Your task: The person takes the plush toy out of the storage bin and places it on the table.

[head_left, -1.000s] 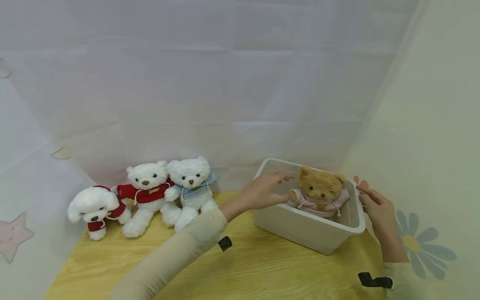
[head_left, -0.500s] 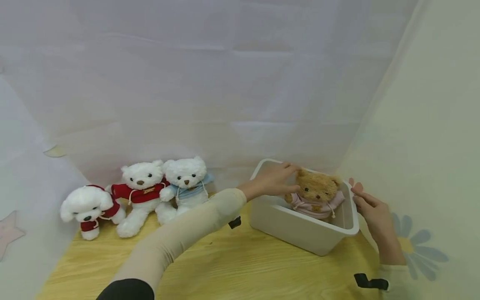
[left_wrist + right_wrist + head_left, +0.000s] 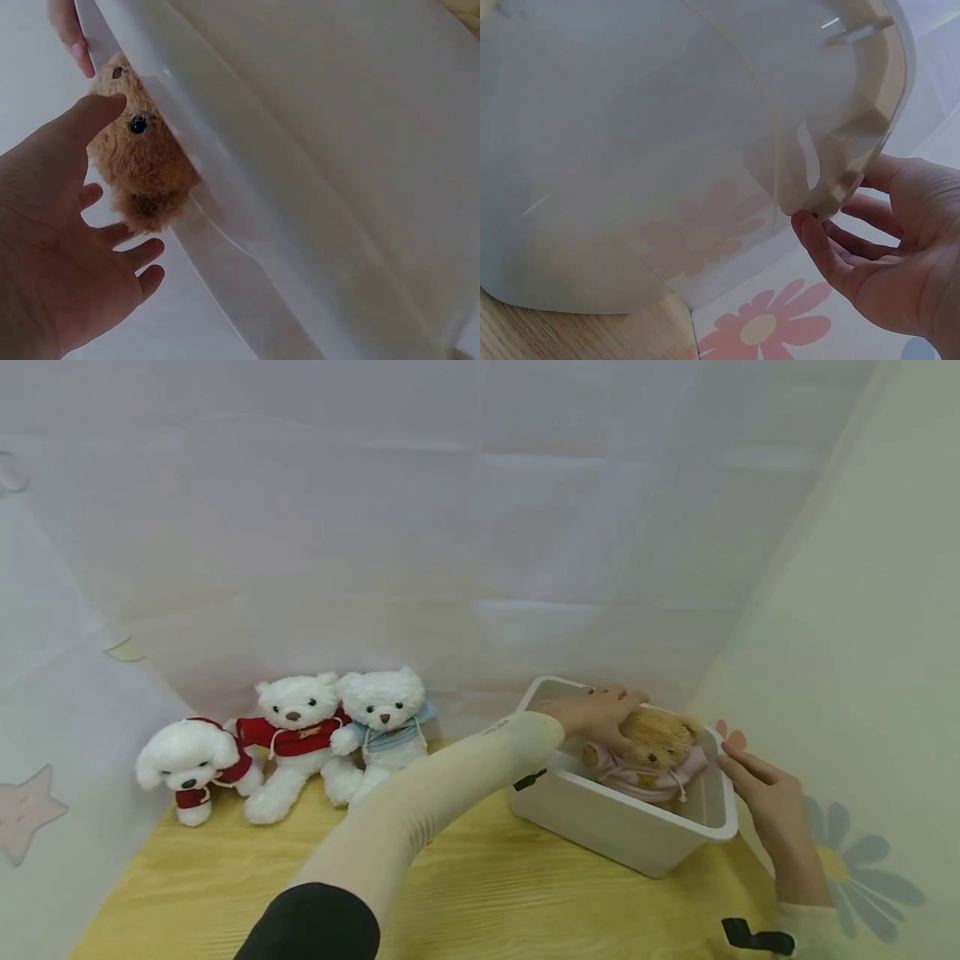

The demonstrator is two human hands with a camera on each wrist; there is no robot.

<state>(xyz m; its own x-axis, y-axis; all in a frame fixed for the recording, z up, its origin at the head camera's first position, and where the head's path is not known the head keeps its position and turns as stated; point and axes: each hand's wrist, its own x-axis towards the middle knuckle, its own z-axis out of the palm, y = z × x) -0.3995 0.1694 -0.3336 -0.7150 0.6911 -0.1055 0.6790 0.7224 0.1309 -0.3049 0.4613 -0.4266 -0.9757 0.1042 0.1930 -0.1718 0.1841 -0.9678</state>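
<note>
A brown teddy bear [image 3: 663, 745] in a pale pink hoodie sits inside a white plastic bin [image 3: 600, 817], its head level with the rim. My left hand [image 3: 597, 717] reaches over the bin to the left side of the bear's head. In the left wrist view, the left hand [image 3: 64, 217] has its fingers spread and its thumb in front of the bear's face [image 3: 139, 150]; firm contact cannot be told. At the bin's right end, my right hand [image 3: 776, 806] holds the rim. The right wrist view shows the right hand [image 3: 907, 255] pinching the bin's edge [image 3: 840, 184].
On the wooden table [image 3: 465, 885], left of the bin, sit a white plush dog [image 3: 187, 760] in red, a white bear [image 3: 296, 735] in a red hoodie, and a white bear [image 3: 386, 727] in light blue. A pale curtain [image 3: 420, 527] hangs behind; a flower-patterned wall [image 3: 840, 860] stands right.
My left hand has moved right, from the bin's left part to the bear's head, now covering part of it. The bear's head tilts a little more. The right hand stays at the rim.
</note>
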